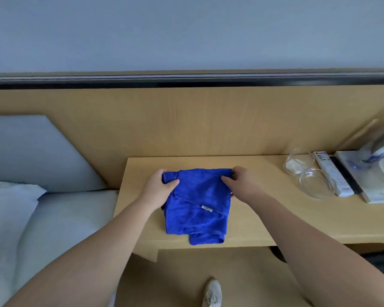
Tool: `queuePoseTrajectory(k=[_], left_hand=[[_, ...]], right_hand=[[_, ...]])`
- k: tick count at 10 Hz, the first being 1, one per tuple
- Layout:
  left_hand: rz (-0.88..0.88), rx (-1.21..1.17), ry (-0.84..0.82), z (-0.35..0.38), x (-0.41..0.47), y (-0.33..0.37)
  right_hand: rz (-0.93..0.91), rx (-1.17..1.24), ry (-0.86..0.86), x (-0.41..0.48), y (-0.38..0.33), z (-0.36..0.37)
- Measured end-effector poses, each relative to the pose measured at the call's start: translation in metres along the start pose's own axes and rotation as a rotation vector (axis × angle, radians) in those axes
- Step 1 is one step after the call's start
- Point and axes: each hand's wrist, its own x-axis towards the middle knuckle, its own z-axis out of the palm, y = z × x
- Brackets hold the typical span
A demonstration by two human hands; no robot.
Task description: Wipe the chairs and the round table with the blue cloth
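A folded blue cloth with a small white label lies on a light wooden desk, its lower end hanging just over the front edge. My left hand grips the cloth's far left corner, fingers curled over it. My right hand pinches the far right corner between thumb and fingers. No chair or round table is in view.
A bed with a white pillow sits to the left of the desk. At the desk's right are clear glass dishes, a white remote control and a tray with a plastic bag. A wooden wall panel rises behind.
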Motion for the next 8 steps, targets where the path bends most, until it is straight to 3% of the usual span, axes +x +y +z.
queuePoseTrajectory(k=[2, 4, 5, 6, 8], left_hand=[[-0.108, 0.025, 0.029, 0.028, 0.077, -0.018], [-0.093, 0.131, 0.024, 0.042, 0.109, -0.038], [0.056, 0.406, -0.019, 0.040, 0.102, -0.045], [0.202, 0.663, -0.187, 0.035, 0.091, -0.050], [0.266, 0.600, -0.261, 0.002, 0.068, -0.045]], right_hand=[[0.056, -0.119, -0.048, 0.081, 0.007, 0.011], [0.034, -0.300, -0.036, 0.110, 0.018, 0.022], [-0.203, -0.567, -0.062, 0.096, 0.024, 0.028], [-0.234, -0.819, -0.235, 0.081, 0.035, 0.038], [-0.119, -0.723, -0.143, 0.043, 0.015, 0.039]])
